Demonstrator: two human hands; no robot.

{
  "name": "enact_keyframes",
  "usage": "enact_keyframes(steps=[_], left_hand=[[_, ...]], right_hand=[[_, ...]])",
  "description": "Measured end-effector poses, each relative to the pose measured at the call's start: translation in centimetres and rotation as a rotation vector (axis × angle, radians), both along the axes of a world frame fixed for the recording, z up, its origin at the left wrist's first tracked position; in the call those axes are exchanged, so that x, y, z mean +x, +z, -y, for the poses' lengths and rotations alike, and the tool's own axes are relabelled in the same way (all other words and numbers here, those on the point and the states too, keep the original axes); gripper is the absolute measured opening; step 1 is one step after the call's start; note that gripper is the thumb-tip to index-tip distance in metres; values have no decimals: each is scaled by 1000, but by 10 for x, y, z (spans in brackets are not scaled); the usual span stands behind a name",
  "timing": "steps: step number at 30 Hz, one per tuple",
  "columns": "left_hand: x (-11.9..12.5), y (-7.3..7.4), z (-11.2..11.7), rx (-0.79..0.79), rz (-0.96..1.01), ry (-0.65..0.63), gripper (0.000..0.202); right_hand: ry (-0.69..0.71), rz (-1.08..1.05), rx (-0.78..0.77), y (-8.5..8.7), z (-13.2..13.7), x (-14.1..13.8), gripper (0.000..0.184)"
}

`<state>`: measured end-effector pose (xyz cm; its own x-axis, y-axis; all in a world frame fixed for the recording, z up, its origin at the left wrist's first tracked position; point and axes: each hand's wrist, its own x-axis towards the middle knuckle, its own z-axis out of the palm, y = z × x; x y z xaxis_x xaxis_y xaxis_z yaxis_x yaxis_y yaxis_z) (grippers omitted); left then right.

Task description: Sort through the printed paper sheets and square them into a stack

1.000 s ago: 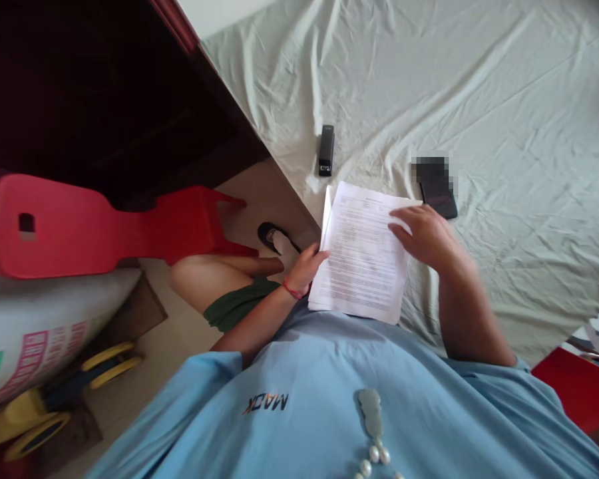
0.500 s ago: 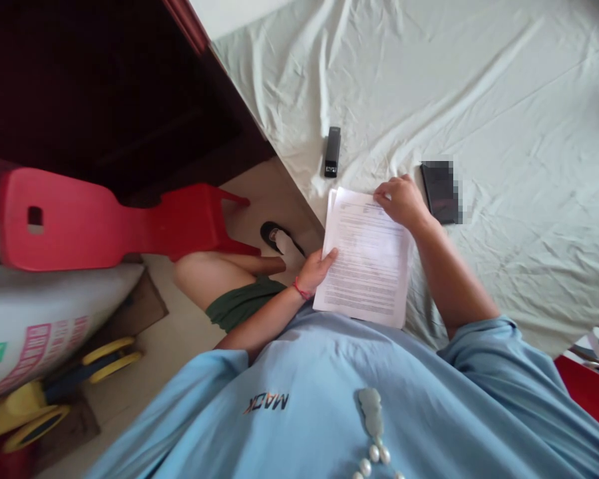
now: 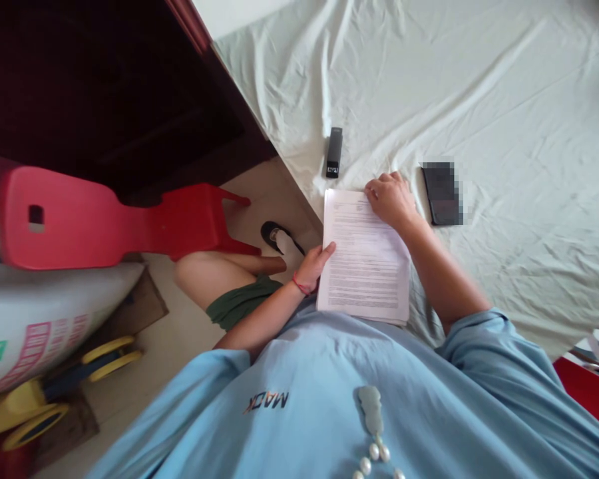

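Note:
A stack of printed papers (image 3: 364, 259) lies at the bed's edge, close against my shirt. My left hand (image 3: 315, 266) grips its left side, the thumb resting on the top sheet and the fingers hidden underneath. At the upper right corner, my right hand (image 3: 392, 198) pinches the paper's edge between thumb and curled fingers. Beyond the top of the stack sits a black stapler (image 3: 334, 153). To the right of my right hand is a dark, flat, partly pixelated object (image 3: 442, 193), like a phone.
A pale wrinkled sheet (image 3: 454, 86) covers the bed. On the left stand a red plastic chair (image 3: 144, 229), a white printed sack (image 3: 54, 313) and a yellow-wheeled toy (image 3: 34, 406). Something red (image 3: 586, 392) shows at the lower right.
My right hand has shifted slightly left along the top edge. The papers have squared up, with the top sheet now more even with the stack beneath.

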<state>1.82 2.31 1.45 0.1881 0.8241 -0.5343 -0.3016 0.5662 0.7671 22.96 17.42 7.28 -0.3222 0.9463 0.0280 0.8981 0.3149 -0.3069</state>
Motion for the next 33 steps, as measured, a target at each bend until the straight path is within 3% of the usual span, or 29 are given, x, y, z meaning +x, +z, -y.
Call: enact_keyframes(steps=[4,7,11,13,15,17,20,25,28,33], left_hand=[[0,1,-14,122,-189,30,84],[2,-2,-17,157,-291,8,78],[2,-2,-15,190,-356,-38,68],[1,-1,-14,206,-398,-57,61],[1,0,-13,211,-409,-55,56],[1,1,-12,194,-348,-37,56],[1,1,-8,166,-223,-15,61],[0,6,-1,248,-195,21,60],[-1,13,-5,292,-195,37,61],[3,24,-29,321,-153,53,64]], right_hand=[[53,-12,-48,1,2,-7,43],[77,-18,11,10,7,-15,41],[376,-45,101,20,20,-34,40],[543,-51,108,19,26,-44,38],[624,-58,101,14,28,-52,36],[588,-91,89,7,26,-53,38],[414,-191,86,-1,16,-47,41],[128,-199,-5,4,7,-34,41],[98,-157,-103,15,12,-29,40],[175,-330,-52,29,20,-24,38]])
